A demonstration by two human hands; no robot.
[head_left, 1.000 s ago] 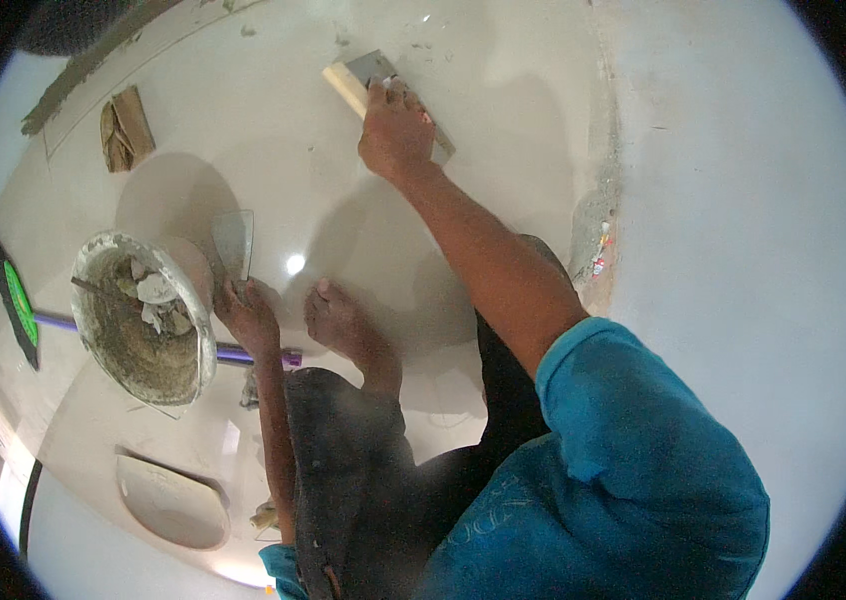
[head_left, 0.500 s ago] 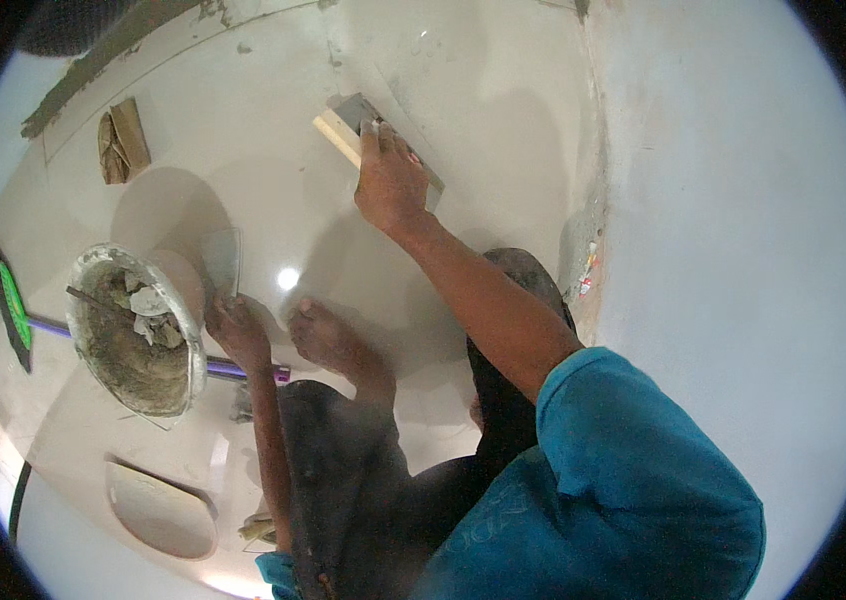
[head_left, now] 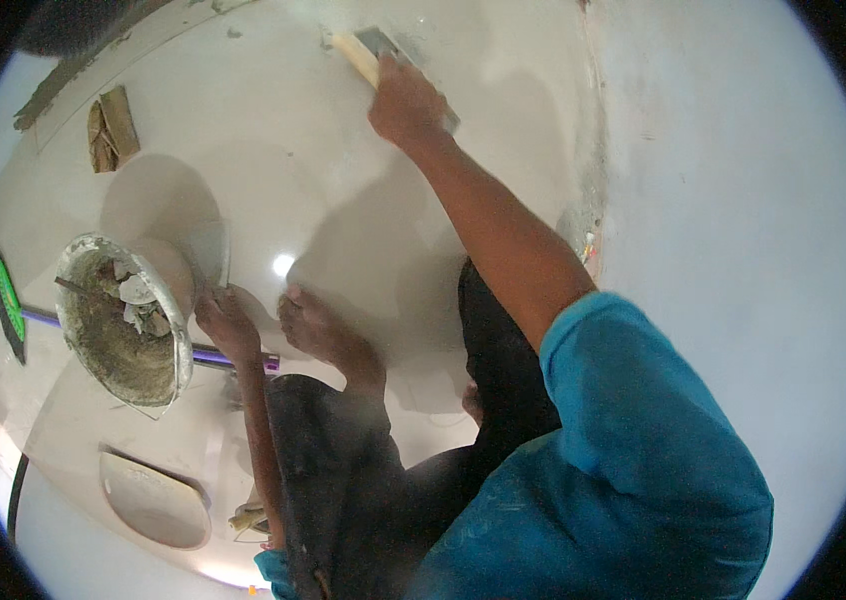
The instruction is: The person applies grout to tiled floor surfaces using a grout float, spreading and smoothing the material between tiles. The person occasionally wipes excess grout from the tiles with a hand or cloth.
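"What's the left hand [head_left: 228,325] holding?"
"A scraper [head_left: 214,253]. It pokes out ahead, near the bucket [head_left: 186,352]."
"And the right hand [head_left: 409,106]?"
"Farther off, wrapped around a flat trowel [head_left: 356,57] that's under it, on the floor [head_left: 263,120]."

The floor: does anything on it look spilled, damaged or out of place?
A crumpled brown piece, seemingly cardboard, lies loose at upper left, like litter. Along the white wall at right, the edge of the floor looks patchy grey and rough, unlike its smoother middle.
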